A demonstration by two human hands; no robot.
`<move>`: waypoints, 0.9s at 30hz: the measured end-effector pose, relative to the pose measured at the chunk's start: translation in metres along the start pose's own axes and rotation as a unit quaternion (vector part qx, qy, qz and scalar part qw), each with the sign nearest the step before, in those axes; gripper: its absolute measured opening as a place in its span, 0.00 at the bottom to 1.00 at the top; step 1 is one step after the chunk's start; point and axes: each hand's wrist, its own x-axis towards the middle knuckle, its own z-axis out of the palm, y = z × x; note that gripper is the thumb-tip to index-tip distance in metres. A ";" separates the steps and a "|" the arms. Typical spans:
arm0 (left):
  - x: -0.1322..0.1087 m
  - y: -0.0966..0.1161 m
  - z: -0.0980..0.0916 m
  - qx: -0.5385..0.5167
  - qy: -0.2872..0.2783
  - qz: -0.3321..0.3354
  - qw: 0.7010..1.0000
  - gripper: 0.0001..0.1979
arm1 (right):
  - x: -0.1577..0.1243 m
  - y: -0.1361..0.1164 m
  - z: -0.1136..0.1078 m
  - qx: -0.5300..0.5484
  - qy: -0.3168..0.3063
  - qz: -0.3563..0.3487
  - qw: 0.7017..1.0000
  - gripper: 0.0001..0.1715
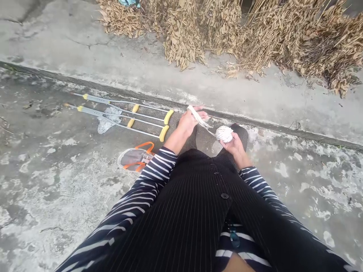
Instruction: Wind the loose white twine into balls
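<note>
My left hand (185, 124) is held out with its fingers stretched apart, and white strands of yarn (198, 118) lie looped across them. From there the strands run to a round ball of white yarn (224, 134). That ball sits in the closed fingers of my right hand (235, 146), above my right knee. Both hands are in front of my lap, a short distance from each other. Whether the strands pass fully around the left fingers is hard to see.
To the left, two crutches (124, 117) with yellow pads lie on the concrete, a clear plastic bag (109, 120) among them. A grey bag with orange handles (134, 159) sits by my left arm. Dried plants (198, 30) cover the raised ledge (141, 71) ahead.
</note>
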 end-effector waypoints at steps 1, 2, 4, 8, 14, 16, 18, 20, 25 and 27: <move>-0.004 0.001 -0.001 0.010 0.000 0.001 1.000 0.27 | 0.002 0.000 0.000 0.011 -0.007 -0.001 1.000 0.17; -0.007 0.001 -0.003 0.023 0.000 0.007 1.000 0.26 | 0.004 0.000 0.001 0.024 -0.013 -0.001 1.000 0.17; -0.015 0.000 -0.006 0.063 0.003 0.033 0.997 0.26 | 0.007 -0.003 0.002 0.047 -0.024 -0.007 0.999 0.17; -0.024 0.003 -0.017 0.185 0.024 0.147 0.971 0.23 | 0.012 -0.014 0.008 0.067 -0.024 -0.034 0.997 0.16; -0.011 0.014 -0.047 0.436 0.033 0.260 0.861 0.15 | 0.038 -0.019 0.020 0.011 0.084 -0.007 0.996 0.11; -0.004 0.007 -0.057 0.470 0.034 0.240 0.849 0.16 | 0.057 -0.013 0.022 -0.001 0.128 0.023 0.992 0.11; 0.000 -0.008 -0.065 0.482 0.032 0.200 0.853 0.17 | 0.079 -0.004 0.022 -0.008 0.165 0.047 0.985 0.11; 0.000 -0.026 -0.069 0.489 0.012 0.151 0.859 0.17 | 0.103 0.004 0.021 -0.012 0.198 0.068 0.978 0.10; -0.013 -0.065 -0.068 0.472 -0.074 0.034 0.878 0.17 | 0.150 0.017 0.016 -0.003 0.245 0.104 0.964 0.13; -0.021 -0.072 -0.067 0.462 -0.099 0.012 0.881 0.18 | 0.164 0.021 0.012 0.003 0.260 0.117 0.959 0.15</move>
